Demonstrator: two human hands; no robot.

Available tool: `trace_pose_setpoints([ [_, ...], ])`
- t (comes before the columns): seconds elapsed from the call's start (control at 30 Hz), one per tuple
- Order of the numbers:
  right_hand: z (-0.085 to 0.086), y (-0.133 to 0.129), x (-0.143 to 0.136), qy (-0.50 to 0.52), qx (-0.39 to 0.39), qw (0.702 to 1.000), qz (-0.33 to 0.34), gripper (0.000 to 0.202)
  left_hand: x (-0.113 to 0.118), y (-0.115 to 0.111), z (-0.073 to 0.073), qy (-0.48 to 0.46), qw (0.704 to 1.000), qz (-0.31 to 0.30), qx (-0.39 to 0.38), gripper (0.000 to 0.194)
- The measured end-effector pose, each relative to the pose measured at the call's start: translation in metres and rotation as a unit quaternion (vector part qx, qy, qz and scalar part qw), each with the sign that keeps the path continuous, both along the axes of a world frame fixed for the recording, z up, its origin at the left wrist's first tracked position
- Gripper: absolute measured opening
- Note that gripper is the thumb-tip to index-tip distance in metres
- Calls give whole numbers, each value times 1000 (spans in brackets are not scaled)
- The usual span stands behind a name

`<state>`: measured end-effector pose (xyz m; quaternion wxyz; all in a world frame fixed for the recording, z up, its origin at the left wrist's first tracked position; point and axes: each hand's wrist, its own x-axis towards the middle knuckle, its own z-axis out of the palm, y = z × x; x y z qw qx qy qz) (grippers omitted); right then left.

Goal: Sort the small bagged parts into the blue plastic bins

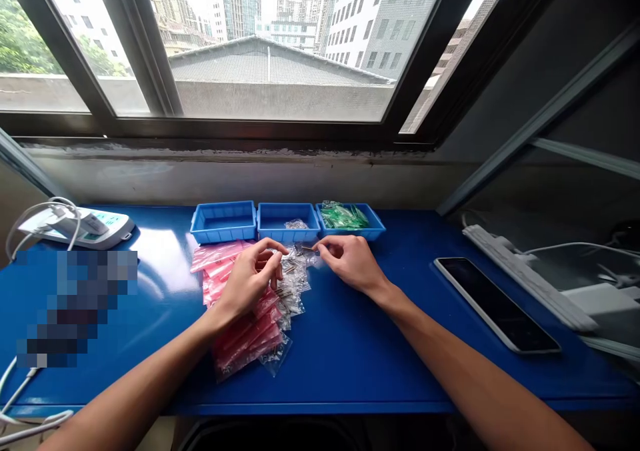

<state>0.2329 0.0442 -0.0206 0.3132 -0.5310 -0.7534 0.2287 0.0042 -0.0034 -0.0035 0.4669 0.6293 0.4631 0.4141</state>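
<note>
Left hand point(251, 274) sits over the bag pile, fingers curled, thumb and fingertips pinched on a small clear bag point(278, 256) – contents too small to make out; right hand point(351, 261) is just beside it to the right, knuckles up, thumb and index closed on a thin pin-like part point(309, 248) that points left toward the clear bag; both hands are close together, just in front of the trays.

Pile under the left hand: pink bags point(240, 334) stacked and fanned out toward the near edge, with clear bags point(294, 284) of small metal parts along their right side; some overlap the pink ones.

Three blue trays in a row at the back of the blue surface point(360, 351), touching side by side – left tray point(223, 221) shows nothing inside; middle tray point(288, 222) has one small clear bag in it; right tray point(350, 220) holds green bags.

Elsewhere on the surface: white power strip point(83, 227) with a looped white cable at far left; dark phone point(497, 303) lying flat, screen up, well right of the hands; white keyboard point(520, 274) beyond it, angled along the right side; window above the trays.
</note>
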Motion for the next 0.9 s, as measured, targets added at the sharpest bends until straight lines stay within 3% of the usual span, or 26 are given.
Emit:
trace_pose_setpoints([
  [0.13, 3, -5, -7, 210, -106, 971, 34, 39, 0, 1, -1, 6, 1000, 17, 4, 26],
  [0.23, 4, -13, -15, 262, -152, 951, 59, 41, 1, 1, -1, 15, 1000, 11, 9, 29],
  [0.37, 5, -20, -21, 262, -173, 944, 105, 41, 1, 1, -1, 51, 998, -3, 28, 27],
  [0.67, 5, -24, -22, 254, -174, 942, 136, 38, 1, 3, -4, 61, 998, -2, 34, 29],
  [0.9, 2, -27, -23, 206, -120, 959, 150, 33, 2, -1, 1, 66, 997, -1, 48, 18],
])
